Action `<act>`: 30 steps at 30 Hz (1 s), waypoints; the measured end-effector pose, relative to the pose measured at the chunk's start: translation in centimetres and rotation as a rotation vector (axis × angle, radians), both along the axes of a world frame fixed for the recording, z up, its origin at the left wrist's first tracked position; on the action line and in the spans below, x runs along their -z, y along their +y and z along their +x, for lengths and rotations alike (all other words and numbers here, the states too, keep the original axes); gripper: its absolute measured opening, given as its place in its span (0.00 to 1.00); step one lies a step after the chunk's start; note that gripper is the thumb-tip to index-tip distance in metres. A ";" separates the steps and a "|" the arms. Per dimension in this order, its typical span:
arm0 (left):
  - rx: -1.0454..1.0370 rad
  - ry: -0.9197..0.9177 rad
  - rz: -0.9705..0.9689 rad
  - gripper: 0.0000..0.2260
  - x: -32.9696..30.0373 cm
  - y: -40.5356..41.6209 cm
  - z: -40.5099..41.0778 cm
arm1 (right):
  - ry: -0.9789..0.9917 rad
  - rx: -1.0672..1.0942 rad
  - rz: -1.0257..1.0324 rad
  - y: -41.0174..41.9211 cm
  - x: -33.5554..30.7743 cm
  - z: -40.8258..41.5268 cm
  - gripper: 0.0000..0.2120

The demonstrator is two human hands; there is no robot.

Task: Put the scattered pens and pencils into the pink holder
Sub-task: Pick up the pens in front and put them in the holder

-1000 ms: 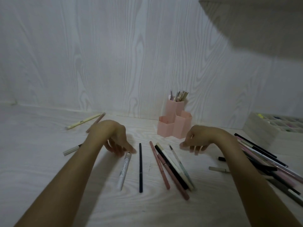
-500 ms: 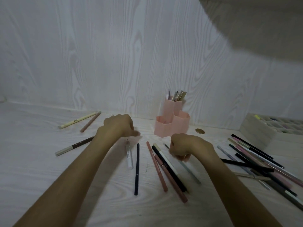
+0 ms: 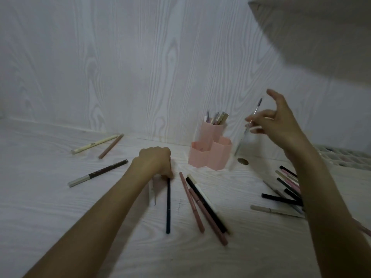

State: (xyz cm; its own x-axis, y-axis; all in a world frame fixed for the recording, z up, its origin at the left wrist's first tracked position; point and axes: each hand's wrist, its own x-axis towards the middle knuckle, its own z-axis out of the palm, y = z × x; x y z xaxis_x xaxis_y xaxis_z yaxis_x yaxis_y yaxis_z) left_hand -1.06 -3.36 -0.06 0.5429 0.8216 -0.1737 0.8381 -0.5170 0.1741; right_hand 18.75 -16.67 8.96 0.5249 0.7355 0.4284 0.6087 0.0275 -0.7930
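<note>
Only one view here, the head cam. The pink holder (image 3: 210, 155) sits at the back of the white table (image 3: 60, 207) against the wall, three hexagon cups joined together; the tall back cup has a handful of pens in it, too bunched up to count.

The right hand (image 3: 279, 125) is up in the air just right of the holder, pinching a thin clear pen (image 3: 248, 127) between thumb and fingertips, the other fingers spread loose. The pen's lower half is motion-blurred.

The left hand (image 3: 154, 163) is down on the table, fingers curled onto the top end of a dark pen (image 3: 168, 205). Whether it's actually gripping, I can't tell.

Loose ones: three off to the left, four in the middle cluster (image 3: 202, 205), plus a blurry pale one under the left wrist. The right pile (image 3: 287, 189) is half hidden behind the right forearm, so no count.
</note>
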 end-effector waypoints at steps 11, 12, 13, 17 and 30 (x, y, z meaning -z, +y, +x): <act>-0.048 -0.157 0.027 0.15 0.9 0.8 -0.3 | -0.256 0.291 0.519 6.9 -0.4 -0.7 0.24; -0.044 -0.159 0.025 0.17 0.9 0.7 -0.3 | -0.297 0.282 0.519 7.4 -0.2 -0.7 0.23; -0.040 -0.154 0.017 0.20 0.9 0.7 -0.3 | -0.341 0.264 0.503 8.0 0.1 -0.9 0.22; -0.017 -0.090 0.003 0.25 0.8 0.3 0.1 | -0.452 0.193 0.337 9.4 1.7 -1.4 0.21; -0.034 -0.139 0.064 0.13 1.1 0.5 0.3 | -0.782 0.322 -0.053 10.4 4.6 -1.0 0.13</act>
State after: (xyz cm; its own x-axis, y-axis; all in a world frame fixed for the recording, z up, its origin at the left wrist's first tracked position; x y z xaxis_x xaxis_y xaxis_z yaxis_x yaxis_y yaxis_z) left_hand -0.76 -2.89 -1.11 0.5298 0.8469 -0.0459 0.8255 -0.5024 0.2573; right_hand 17.71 -6.31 4.40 0.2791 0.6303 0.7245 0.9542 -0.2666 -0.1356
